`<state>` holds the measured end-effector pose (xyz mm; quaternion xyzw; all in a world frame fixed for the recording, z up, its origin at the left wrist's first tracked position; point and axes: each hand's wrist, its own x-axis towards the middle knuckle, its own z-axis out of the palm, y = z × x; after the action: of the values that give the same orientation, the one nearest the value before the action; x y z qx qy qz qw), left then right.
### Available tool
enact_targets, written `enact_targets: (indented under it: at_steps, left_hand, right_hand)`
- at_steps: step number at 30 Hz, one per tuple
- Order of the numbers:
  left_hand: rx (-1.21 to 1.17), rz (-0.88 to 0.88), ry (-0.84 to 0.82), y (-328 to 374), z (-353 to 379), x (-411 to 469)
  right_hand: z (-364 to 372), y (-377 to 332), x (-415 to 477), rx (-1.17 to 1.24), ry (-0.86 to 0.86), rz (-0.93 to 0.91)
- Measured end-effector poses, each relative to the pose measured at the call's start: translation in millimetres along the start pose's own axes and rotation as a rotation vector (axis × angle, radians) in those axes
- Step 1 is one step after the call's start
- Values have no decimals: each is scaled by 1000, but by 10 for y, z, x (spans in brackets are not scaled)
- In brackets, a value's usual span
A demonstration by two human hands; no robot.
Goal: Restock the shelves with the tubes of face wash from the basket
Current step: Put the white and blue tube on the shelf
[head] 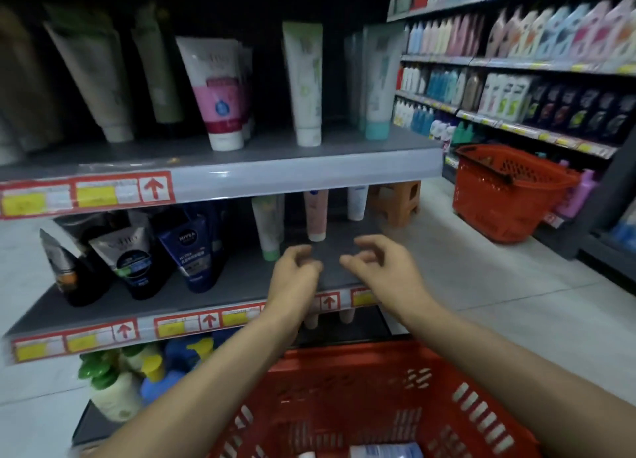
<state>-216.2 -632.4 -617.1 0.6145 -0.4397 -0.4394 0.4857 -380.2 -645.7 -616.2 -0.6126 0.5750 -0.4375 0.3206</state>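
two hands empty: left hand (296, 268), right hand (377, 263), fingers (370, 246) loosely curled; sloppy swipe could topple pink tube (315, 216) on shelf (241, 278).

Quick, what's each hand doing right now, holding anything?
Left hand: open, fingers loosely curled, holding nothing.
Right hand: open, fingers loosely curled, holding nothing.

basket (378, 382): red perforated plastic | shelf (220, 271): matt grey, glossy clear price strip | tubes (220, 92): smooth glossy plastic | stool (395, 202): orange-brown plastic
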Motion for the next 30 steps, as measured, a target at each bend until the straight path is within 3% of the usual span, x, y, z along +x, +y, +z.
enact_targets:
  at_steps: [8, 18, 25, 30]
  left_hand:
    - [92, 10, -81, -232, -295, -717]
    - [438, -10, -224, -1403, -471, -975]
    - [912, -130, -636, -2310, -518, -930]
    - [1271, -61, -885, -2717, -425, -865]
  right_hand:
    - [-442, -111, -1076, -36, -197, 29]
    - [-517, 262, -1842, -556, -444, -92]
    - [-610, 677, -2012, -752, -562, -192]
    - [-691, 893, -2073, -887, -616, -214]
